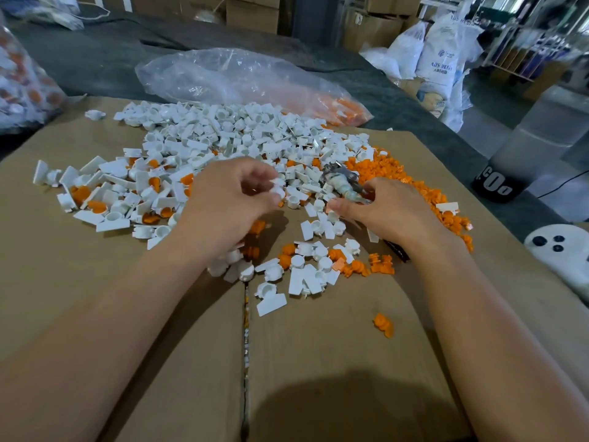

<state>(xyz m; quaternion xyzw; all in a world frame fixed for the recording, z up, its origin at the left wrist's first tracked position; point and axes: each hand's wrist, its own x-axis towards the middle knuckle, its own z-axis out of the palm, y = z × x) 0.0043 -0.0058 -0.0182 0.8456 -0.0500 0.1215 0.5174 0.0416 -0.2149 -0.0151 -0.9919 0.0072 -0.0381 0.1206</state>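
- My left hand [236, 199] is raised just over the middle of the cardboard box [95, 282], with thumb and first fingers curled in and pinching one white cap [278, 189] at the fingertips. The other fingers are tucked loosely beneath.
- The white cap sits between my two hands, clear of the box top, just above the near edge of the white pile [223, 135].
- Judged by look, it is a small moulded plastic part: very light, rigid, smooth and a bit slippery. It has a round cup at one end and a flat tab at the other.
- The best hold seems to be across the round cup, thumb against forefinger. The flat tab is thin and would likely twist or flick out of a pinch.
- It needs little force. A hard squeeze could shoot it out sideways, and I do not expect it to crush.
- My right hand [389, 208] lies low on the box at the edge of the orange plugs [414, 183]. Its fingers are bent down and the thumb points toward the loose white pieces. I cannot tell whether it holds anything, because the fingertips are hidden.
- The orange plugs look just as light but knobbier, so they should be easier to grip.
- A taped tool [341, 181] lies on the heap just beyond my right fingers. I cannot tell if they touch it.
- A clear bag [223, 78] with more orange parts lies behind the white pile.
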